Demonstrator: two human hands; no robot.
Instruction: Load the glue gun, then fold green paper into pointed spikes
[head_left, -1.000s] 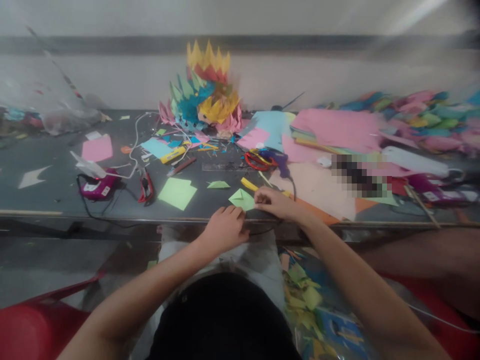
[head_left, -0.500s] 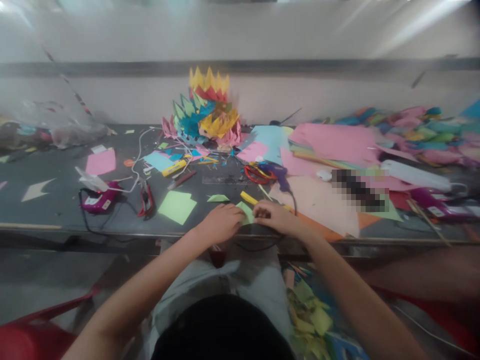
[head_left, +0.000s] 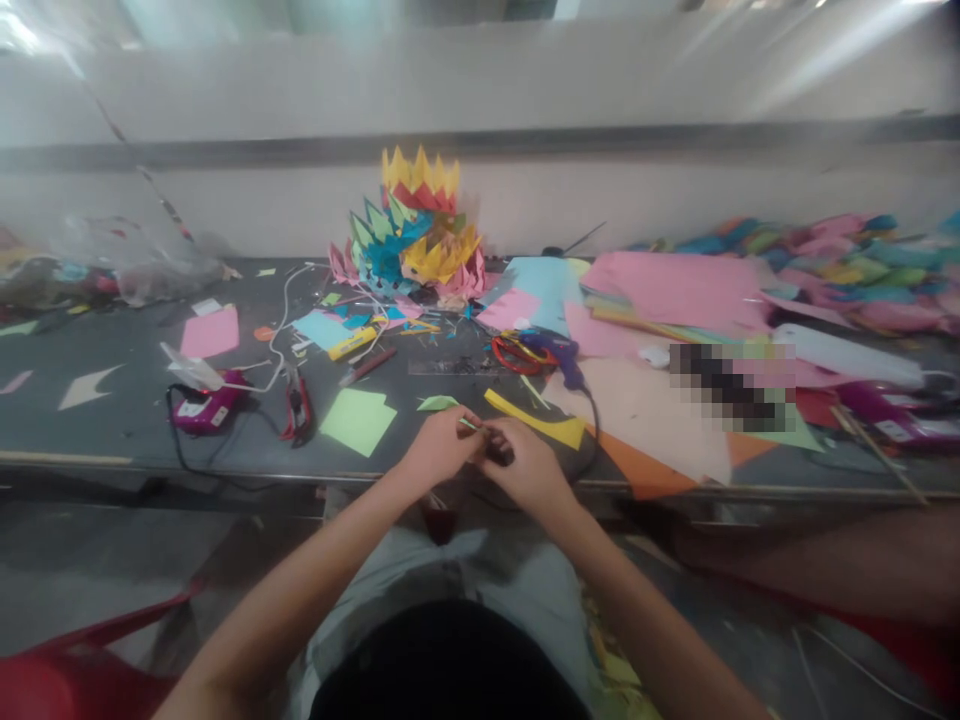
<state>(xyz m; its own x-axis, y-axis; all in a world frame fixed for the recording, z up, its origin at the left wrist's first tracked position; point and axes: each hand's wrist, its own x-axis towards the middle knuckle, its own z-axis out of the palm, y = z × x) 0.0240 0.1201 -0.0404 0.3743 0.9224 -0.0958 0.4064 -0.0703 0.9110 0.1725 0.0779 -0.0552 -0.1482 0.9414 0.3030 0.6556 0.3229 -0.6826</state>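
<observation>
My left hand [head_left: 444,442] and my right hand [head_left: 517,455] meet over the table's front edge, fingers closed round a small piece of green paper [head_left: 468,425] that they mostly cover. Just behind my left hand lies a small folded green paper [head_left: 437,403]. Light green sheets [head_left: 358,420] rest further left. A curved yellow strip [head_left: 536,420] is behind and right of my right hand. Beyond it are red-handled scissors [head_left: 517,352] and a blue glue gun [head_left: 568,360].
Layered paper crowns [head_left: 420,225] stand at the back. Red pliers [head_left: 298,405] and a purple device [head_left: 210,405] are on the left. Pink sheets [head_left: 675,285] and a peach sheet [head_left: 645,415] cover the right. Another person's limb [head_left: 832,560] shows at lower right.
Both hands have come together and lifted the green paper from the table. More of the yellow strip shows. The view has shifted slightly, and the person's limb at the right reaches further in.
</observation>
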